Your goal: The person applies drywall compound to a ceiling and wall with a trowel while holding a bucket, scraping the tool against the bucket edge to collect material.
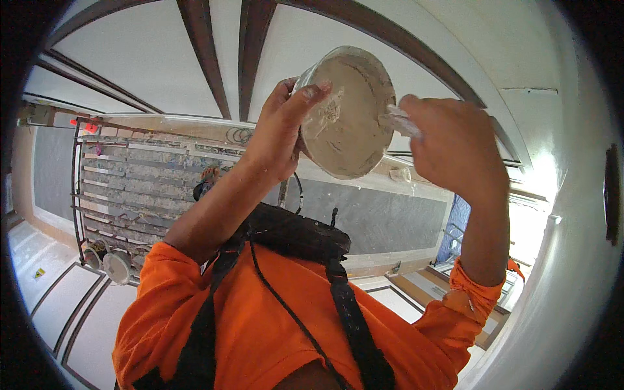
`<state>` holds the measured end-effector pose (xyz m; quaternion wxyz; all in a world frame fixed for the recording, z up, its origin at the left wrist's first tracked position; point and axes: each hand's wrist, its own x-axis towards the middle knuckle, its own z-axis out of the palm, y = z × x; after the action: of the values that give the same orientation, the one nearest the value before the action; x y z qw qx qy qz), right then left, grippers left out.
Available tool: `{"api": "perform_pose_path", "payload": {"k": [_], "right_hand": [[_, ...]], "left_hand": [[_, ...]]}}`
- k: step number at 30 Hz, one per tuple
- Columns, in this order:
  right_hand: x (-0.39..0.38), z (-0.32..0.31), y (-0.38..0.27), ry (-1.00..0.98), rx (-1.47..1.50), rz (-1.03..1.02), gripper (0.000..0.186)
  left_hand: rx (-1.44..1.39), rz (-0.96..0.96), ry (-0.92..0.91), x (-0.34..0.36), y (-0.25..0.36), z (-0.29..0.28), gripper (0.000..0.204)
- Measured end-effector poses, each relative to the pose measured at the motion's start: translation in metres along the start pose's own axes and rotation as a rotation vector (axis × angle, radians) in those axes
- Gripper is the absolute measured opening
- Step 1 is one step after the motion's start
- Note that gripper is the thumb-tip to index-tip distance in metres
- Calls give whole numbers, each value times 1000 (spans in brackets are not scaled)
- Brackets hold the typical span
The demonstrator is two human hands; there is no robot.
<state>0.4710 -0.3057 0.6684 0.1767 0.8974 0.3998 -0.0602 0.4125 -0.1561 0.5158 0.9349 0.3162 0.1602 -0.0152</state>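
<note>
Raised in front of me is a round tub (311, 73), its mouth tilted so that the beige, wet-looking plaster (348, 123) inside shows. My left hand (279, 130) grips the tub's left side, with the thumb over the rim. At the opposite rim, my right hand (458, 143) is closed round a plaster-smeared tool (401, 121). Only a pale, coated end of that tool comes out beside the thumb, touching or very near the rim; its kind cannot be made out. Plaster smears mark my left thumb.
Below at left lies a plaster-stained slatted scaffold platform (140, 182) with metal rails. A whitish bucket (117, 268) stands at its near end. White panels (312, 39) with dark brown strips rise ahead; a pale wall (559, 286) runs along the right. A grey floor strip (377, 218) lies farther down.
</note>
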Motion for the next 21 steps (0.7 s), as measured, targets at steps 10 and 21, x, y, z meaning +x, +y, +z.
{"api": "perform_pose_path", "payload": {"k": [10,21], "right_hand": [[24,12,-26,-363,-85,-172,29],[-21,4,-34,24,82,-306,30]], "left_hand": [[-23,-90,-90,-1,-2,-7,58],[-178,-219,-171,15,14,-33,59]]}}
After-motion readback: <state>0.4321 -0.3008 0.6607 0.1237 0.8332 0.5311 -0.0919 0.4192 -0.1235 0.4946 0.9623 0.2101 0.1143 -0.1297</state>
